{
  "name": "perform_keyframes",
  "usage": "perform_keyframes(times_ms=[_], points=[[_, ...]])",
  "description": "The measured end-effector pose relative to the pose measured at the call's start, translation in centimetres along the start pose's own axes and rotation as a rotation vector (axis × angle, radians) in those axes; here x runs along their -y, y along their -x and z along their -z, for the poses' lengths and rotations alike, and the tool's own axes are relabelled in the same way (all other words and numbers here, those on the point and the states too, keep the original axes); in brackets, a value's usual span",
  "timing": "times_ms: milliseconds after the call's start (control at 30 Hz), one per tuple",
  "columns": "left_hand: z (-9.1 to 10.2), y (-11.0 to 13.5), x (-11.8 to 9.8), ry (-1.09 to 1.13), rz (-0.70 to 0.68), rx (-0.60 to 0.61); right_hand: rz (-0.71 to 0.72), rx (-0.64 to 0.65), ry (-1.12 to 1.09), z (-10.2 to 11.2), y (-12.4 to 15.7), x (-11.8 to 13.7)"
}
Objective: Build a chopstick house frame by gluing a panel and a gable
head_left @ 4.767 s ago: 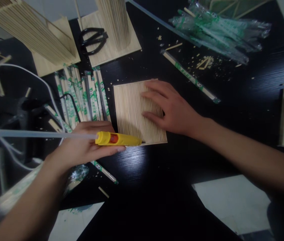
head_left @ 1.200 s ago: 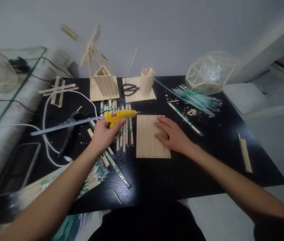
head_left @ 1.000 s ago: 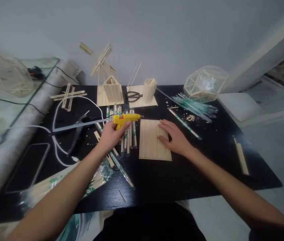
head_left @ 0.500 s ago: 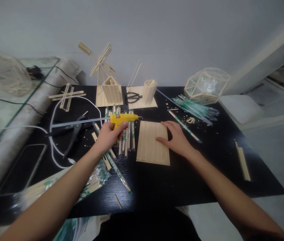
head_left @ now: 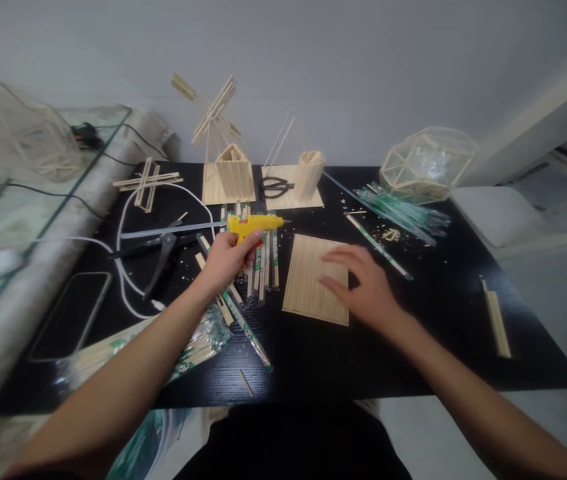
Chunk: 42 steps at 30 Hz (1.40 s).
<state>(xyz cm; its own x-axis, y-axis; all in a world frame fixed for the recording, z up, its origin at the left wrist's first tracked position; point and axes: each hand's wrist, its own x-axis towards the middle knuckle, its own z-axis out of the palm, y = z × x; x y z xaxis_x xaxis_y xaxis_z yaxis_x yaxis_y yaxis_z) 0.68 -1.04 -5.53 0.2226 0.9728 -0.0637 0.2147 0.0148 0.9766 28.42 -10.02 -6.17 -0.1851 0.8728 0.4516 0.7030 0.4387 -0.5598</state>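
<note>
My left hand point(head_left: 232, 257) is wrapped round the handle of a yellow glue gun point(head_left: 258, 225), its nozzle pointing right and a long glue stick point(head_left: 173, 230) trailing out of its back. To the right of the nozzle, a flat panel of wooden sticks point(head_left: 308, 283) lies on the black table. Over the panel's right side hovers my right hand point(head_left: 363, 283), fingers apart and curved, holding nothing. Whether its fingertips touch the panel I cannot tell. Beneath the glue gun lie several wrapped chopsticks point(head_left: 262, 270).
Behind stand a stick-built windmill point(head_left: 233, 177) and a round stick tower point(head_left: 309, 177), with black scissors point(head_left: 276, 188) beside the tower. Pliers point(head_left: 163, 257), a white cable point(head_left: 119, 267) and a phone point(head_left: 71, 317) lie left. Green wrappers point(head_left: 403, 210) and a stick polyhedron point(head_left: 431, 163) are right.
My right hand has come off the panel's upper right edge and moved toward me, its fingers more curved. My left hand still holds the glue gun. The whole view has shifted slightly.
</note>
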Motion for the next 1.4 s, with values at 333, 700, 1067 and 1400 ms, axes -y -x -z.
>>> perform_keyframes(times_ms=[333,700,1067,1400], points=[[0.1,0.0,0.2,0.003,-0.028,-0.004,0.343,0.635,-0.066,-7.8,6.6,13.1],[0.3,0.1,0.1,-0.030,-0.013,-0.008,0.389,0.487,-0.007,-6.7,6.5,12.8],[0.2,0.2,-0.4,-0.054,-0.043,-0.028,0.356,0.554,0.044,-7.2,7.0,11.7],[0.4,0.0,0.2,-0.005,-0.034,-0.033,0.420,0.520,0.041,-7.2,6.5,11.8]])
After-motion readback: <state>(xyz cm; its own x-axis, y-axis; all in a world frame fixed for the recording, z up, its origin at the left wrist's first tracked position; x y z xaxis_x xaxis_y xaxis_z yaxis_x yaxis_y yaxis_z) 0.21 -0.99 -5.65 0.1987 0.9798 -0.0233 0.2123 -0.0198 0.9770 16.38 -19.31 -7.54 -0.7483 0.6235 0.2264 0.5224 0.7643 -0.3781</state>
